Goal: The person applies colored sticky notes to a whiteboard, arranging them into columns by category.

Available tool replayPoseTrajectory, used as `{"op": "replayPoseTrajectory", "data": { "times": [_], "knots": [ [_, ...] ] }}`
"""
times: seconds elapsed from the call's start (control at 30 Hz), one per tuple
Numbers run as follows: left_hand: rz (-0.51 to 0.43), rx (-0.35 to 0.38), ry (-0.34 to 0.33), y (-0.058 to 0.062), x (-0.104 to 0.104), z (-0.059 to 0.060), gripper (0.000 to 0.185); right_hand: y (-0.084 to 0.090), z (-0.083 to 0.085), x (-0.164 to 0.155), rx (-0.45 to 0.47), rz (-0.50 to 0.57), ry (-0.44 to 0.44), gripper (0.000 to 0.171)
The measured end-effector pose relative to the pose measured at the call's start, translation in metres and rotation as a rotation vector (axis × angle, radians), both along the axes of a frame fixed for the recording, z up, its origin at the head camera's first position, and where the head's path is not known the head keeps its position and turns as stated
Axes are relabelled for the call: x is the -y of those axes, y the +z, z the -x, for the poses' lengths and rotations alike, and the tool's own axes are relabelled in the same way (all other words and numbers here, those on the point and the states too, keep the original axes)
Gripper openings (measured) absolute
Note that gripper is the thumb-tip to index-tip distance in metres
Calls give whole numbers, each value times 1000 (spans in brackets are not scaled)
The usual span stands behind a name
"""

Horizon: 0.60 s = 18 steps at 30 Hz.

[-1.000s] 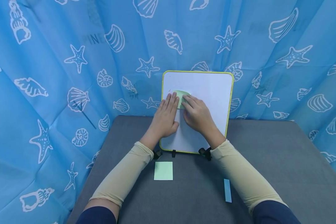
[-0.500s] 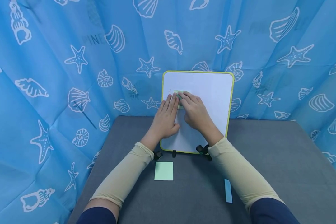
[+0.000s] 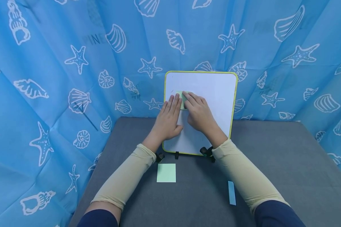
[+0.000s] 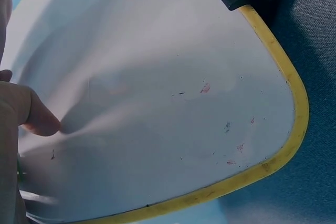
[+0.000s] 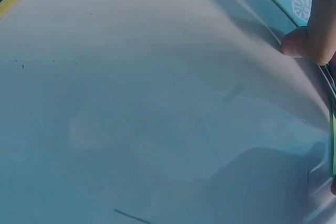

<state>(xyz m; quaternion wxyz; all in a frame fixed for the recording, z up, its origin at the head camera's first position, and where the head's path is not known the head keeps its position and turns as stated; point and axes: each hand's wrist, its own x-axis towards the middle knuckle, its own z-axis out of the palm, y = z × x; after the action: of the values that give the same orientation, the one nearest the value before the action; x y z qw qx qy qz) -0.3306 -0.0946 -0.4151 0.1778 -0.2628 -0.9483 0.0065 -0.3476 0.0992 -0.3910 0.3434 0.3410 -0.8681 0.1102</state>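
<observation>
A white board [image 3: 206,85] with a yellow rim stands upright at the back of the table. On its upper left lies a pale green sticky note [image 3: 182,104], mostly covered by my fingers. My left hand [image 3: 167,121] is flat, its straight fingers over the note's left side and its thumb [image 4: 42,116] spread out against the board. From the right, my right hand [image 3: 199,114] presses the note with its extended index finger, while the other fingers are bent and partly hidden. In the right wrist view only its thumb side [image 5: 302,43] shows, at the right edge.
A second pale green sticky note [image 3: 166,173] lies on the grey table [image 3: 272,157] in front of the board. Near my right forearm is a narrow blue strip [image 3: 231,193]. Black clips [image 3: 176,155] sit at the board's lower edge. A blue shell-print curtain [image 3: 147,37] hangs behind.
My right hand's fingers have moved left across the green note, then slightly back right. The note's raised, curled right side now lies flatter. My left hand has stayed in place.
</observation>
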Motion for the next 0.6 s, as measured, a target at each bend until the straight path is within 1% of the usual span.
{"op": "replayPoseTrajectory", "data": {
  "times": [0.17,0.43,0.6],
  "knots": [
    [-3,6,-3,1,0,0,106,-1,-1,-3,-5,16,-3,11],
    [3,16,10,1,-1,-1,105,-2,-2,-9,11,20,-27,16],
    [5,20,16,2,-1,-1,105,0,-2,-12,13,39,-37,15]
  ]
}}
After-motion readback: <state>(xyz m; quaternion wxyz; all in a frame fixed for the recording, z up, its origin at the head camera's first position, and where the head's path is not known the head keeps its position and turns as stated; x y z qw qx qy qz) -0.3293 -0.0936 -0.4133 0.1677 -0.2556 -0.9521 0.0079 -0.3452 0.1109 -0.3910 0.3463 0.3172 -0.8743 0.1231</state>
